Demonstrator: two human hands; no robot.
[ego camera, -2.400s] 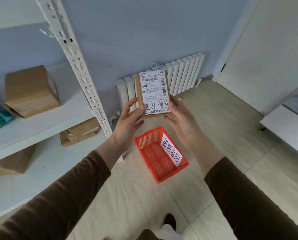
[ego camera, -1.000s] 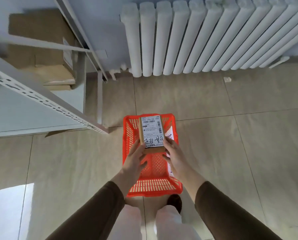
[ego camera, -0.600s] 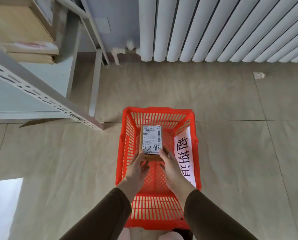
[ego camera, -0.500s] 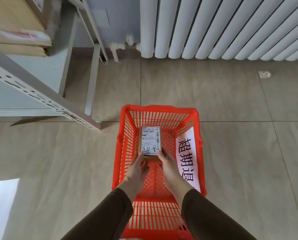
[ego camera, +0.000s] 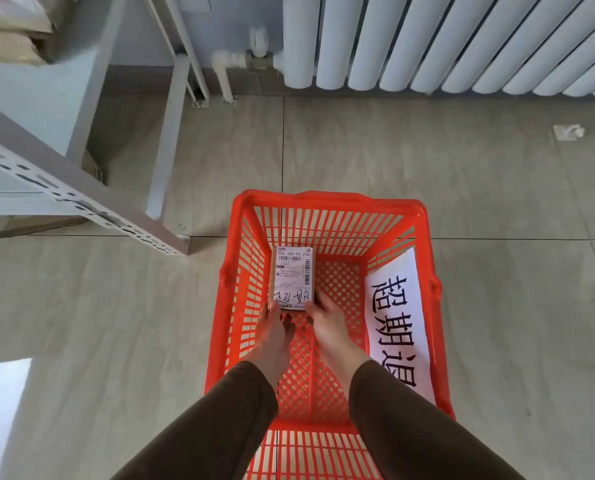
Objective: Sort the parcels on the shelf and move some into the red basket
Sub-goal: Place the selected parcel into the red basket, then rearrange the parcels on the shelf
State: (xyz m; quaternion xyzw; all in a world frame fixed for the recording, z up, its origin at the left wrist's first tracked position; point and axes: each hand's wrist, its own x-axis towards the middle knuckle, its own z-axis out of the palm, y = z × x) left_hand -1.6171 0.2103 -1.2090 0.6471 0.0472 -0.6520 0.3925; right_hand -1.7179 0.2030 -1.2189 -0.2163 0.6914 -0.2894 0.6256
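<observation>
Head view, looking straight down: red basket (ego camera: 424, 220) standing on the tiled floor (ego camera: 497, 188), just in front of the white radiator (ego camera: 427, 39). Small brown parcel (ego camera: 292, 278) with a white shipping label lying label-up inside the basket, in the far left part of the mesh bottom, close to the left wall. Left hand (ego camera: 274, 330) at the parcel's near left corner, fingertips touching it, fingers fairly straight rather than wrapped round. Right hand (ego camera: 325, 318) at the near right corner, fingers spread and relaxed, touching or barely off the edge; cannot tell which. White paper sign (ego camera: 398, 323) with black handwritten characters leaning along the basket's right inner wall. To the left, white metal shelf (ego camera: 81, 202) with cardboard boxes (ego camera: 12, 32) on a lower level.
</observation>
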